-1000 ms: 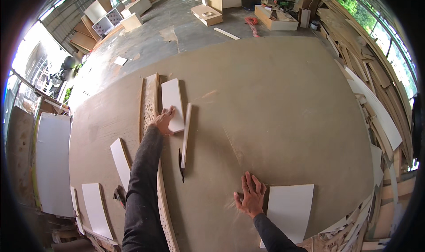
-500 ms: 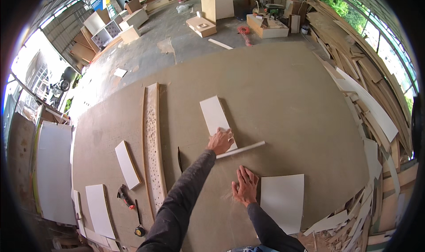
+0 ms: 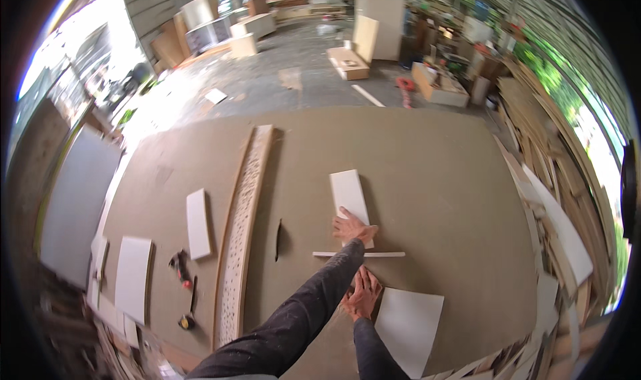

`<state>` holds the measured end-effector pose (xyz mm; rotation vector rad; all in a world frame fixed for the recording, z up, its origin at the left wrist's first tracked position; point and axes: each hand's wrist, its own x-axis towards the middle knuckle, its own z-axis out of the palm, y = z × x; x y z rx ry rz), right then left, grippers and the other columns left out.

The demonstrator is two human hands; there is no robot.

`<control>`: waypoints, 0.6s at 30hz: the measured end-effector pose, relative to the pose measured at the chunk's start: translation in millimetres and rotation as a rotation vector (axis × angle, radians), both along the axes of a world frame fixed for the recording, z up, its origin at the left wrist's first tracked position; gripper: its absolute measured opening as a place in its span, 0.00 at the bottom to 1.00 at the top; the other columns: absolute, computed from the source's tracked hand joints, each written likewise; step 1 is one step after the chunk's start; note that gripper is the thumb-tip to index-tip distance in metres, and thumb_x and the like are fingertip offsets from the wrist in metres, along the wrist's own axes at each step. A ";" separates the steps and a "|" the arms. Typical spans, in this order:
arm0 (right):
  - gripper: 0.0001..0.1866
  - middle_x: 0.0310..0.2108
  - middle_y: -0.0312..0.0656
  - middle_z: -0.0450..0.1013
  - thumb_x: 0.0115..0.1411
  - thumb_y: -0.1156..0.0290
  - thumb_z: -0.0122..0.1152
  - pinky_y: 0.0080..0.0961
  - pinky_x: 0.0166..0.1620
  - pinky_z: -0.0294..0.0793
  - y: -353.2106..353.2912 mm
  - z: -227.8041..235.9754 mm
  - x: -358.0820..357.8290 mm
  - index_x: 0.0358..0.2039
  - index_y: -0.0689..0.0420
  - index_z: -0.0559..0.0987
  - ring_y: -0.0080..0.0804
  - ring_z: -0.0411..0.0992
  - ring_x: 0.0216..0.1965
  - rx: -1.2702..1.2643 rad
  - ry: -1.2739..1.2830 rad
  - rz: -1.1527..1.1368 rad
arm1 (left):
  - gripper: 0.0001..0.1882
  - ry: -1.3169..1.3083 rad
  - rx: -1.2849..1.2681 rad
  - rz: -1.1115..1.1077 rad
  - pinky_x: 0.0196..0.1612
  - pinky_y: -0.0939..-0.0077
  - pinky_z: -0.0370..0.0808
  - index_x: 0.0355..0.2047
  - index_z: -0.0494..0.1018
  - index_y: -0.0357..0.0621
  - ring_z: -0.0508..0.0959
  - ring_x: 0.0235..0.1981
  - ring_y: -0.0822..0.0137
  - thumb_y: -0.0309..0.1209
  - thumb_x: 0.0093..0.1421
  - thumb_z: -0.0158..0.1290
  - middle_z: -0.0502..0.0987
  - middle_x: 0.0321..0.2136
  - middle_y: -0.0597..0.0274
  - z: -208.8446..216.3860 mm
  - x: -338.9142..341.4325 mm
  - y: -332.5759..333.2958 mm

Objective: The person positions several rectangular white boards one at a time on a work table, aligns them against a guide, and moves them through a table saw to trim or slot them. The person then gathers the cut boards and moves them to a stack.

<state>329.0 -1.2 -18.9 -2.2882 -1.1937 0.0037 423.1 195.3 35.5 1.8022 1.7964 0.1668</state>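
Note:
My left hand [image 3: 354, 226] lies over the near end of a narrow white panel [image 3: 348, 188], its fingers spread on the surface. Just below that wrist, a thin white strip [image 3: 390, 254] lies crosswise, with the sleeve covering its middle. My right hand [image 3: 362, 294] rests on the brown worktable [image 3: 454, 180], close under the left forearm, fingers stretched toward the strip. A wider white panel [image 3: 410, 326] sits right beside it. Left of my hands lies a slim dark curved object [image 3: 278, 240] whose kind I cannot make out.
A long wooden tray [image 3: 247, 226] with a speckled inside runs along the table's left part. Beyond it are white panels [image 3: 133, 276], a red-and-black tool [image 3: 179, 268] and a tape measure [image 3: 186, 322]. Wood offcuts [image 3: 557, 160] are piled along the right side.
The whole view has shifted and turned slightly. My left hand has turned on the narrow panel, and my right hand is closer to the thin strip, which lies more level.

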 end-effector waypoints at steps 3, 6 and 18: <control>0.29 0.68 0.42 0.68 0.57 0.60 0.59 0.55 0.68 0.56 4.6 0.8 2.3 0.58 0.59 0.77 0.46 0.62 0.67 0.017 0.000 0.016 | 0.67 -0.250 -0.024 0.125 0.65 0.34 0.58 0.74 0.49 0.50 0.61 0.65 0.40 0.52 0.37 0.73 0.63 0.59 0.36 11.7 0.5 7.1; 0.29 0.68 0.42 0.67 0.56 0.60 0.60 0.55 0.69 0.54 0.9 0.1 -1.6 0.58 0.58 0.76 0.46 0.61 0.67 0.000 0.047 -0.014 | 0.57 -0.612 -0.063 -0.006 0.66 0.34 0.58 0.69 0.61 0.48 0.64 0.62 0.35 0.50 0.37 0.68 0.65 0.57 0.34 60.6 -38.9 24.7; 0.31 0.70 0.41 0.64 0.54 0.61 0.63 0.54 0.68 0.54 3.1 4.4 -7.2 0.59 0.56 0.74 0.48 0.60 0.67 -0.010 0.014 0.007 | 0.48 -0.006 0.581 0.233 0.64 0.46 0.62 0.62 0.70 0.54 0.64 0.62 0.45 0.46 0.38 0.73 0.68 0.56 0.46 84.1 -403.3 194.2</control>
